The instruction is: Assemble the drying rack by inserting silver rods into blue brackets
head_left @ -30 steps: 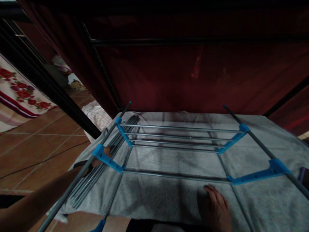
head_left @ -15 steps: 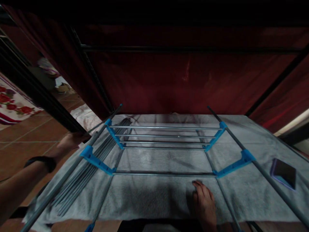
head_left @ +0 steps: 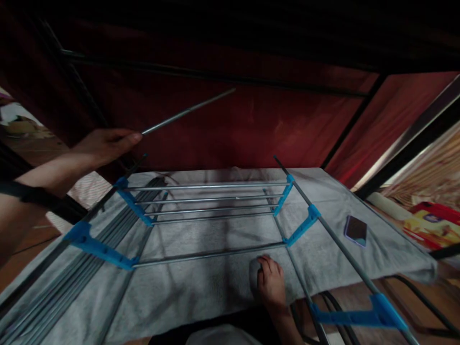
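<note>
My left hand point(head_left: 115, 141) is closed on one end of a thin grey metal rod point(head_left: 189, 111), raised above the rack and slanting up to the right. Under it stands a rack frame point(head_left: 212, 252) of grey tubes joined by blue plastic brackets point(head_left: 98, 247). Several crossbars point(head_left: 215, 197) span the brackets at the far end, and a single bar spans the nearer pair. My right hand point(head_left: 272, 282) rests on the grey cloth just in front of that nearer bar, fingers loosely bent and holding nothing.
A bundle of loose grey rods point(head_left: 77, 278) lies on the cloth point(head_left: 201, 297) at the left. To the right of the rack is a phone point(head_left: 355, 231). Dark red fabric point(head_left: 230, 129) and dark metal bars point(head_left: 345, 127) stand behind. A red and yellow package point(head_left: 434, 223) is farther right.
My left hand has risen from beside the rack's left side and now holds a rod up. The view has turned right, and my right hand stays on the cloth.
</note>
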